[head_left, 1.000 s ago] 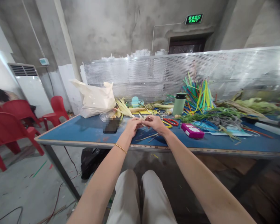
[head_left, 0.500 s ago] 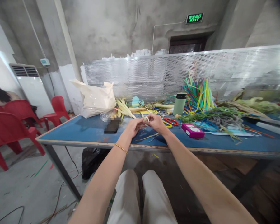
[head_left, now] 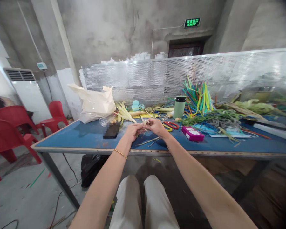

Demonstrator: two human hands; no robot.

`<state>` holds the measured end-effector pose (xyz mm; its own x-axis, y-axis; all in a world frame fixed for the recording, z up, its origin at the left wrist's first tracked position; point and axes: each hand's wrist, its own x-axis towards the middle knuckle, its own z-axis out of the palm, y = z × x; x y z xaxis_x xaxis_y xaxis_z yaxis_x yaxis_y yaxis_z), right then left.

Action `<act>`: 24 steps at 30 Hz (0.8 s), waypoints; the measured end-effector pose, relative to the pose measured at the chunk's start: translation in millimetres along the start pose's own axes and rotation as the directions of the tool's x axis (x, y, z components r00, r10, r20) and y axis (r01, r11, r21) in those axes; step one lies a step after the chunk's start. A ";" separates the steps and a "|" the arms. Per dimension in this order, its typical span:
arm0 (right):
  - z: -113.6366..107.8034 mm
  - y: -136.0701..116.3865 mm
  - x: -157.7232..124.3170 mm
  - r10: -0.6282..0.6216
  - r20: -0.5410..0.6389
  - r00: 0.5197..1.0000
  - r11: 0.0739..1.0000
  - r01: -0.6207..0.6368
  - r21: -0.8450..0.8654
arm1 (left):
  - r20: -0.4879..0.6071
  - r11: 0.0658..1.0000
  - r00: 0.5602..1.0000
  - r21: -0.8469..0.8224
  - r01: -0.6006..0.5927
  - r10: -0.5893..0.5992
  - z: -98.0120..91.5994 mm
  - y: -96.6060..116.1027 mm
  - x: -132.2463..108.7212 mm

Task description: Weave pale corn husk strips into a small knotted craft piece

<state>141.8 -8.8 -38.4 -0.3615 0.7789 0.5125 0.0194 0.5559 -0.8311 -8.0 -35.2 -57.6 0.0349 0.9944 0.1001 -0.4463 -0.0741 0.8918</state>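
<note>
My left hand [head_left: 134,130] and my right hand [head_left: 156,126] meet above the front part of the blue table [head_left: 69,136]. Between their fingertips is a small pale strip of corn husk [head_left: 145,122], mostly covered by the fingers. Both hands are closed on it in a pinch. Loose thin stalks [head_left: 147,142] lie on the table just under my right hand. Right beside that hand are red-handled scissors [head_left: 173,125] and a yellow handle [head_left: 167,128]. Behind my left hand lies a fan of pale corn husks [head_left: 124,113].
A blurred black phone [head_left: 111,131] and a cream bag [head_left: 97,103] are on the left. A green flask [head_left: 179,108], a purple box [head_left: 193,133], colourful strips [head_left: 200,98] and green-grey cords [head_left: 219,117] lie right. A perforated metal screen [head_left: 133,76] stands behind.
The view has turned slightly to the right, so everything sits a bit further left. The fingertips have shifted slightly around the husk strip, and less of it sticks up.
</note>
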 end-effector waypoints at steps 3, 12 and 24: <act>0.7 -0.7 -0.6 -0.001 0.002 1.000 1.000 0.001 -0.005 | -0.004 1.000 1.000 -0.005 -0.013 0.013 0.8 -1.1 -1.0; -2.3 1.2 -1.2 0.033 -0.020 0.999 0.999 -0.034 -0.025 | 0.032 1.000 0.999 0.026 -0.002 0.001 1.7 0.6 -1.8; -8.0 6.4 -0.2 0.200 0.112 0.973 0.945 -0.222 0.241 | 0.098 0.999 0.995 0.049 0.014 -0.018 4.6 0.6 -6.1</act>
<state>149.5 -3.1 -42.1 -0.4525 0.8367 0.3085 -0.1261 0.2824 -0.9510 -4.4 -41.7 -55.6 0.1307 0.9833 0.1264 -0.4012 -0.0641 0.9138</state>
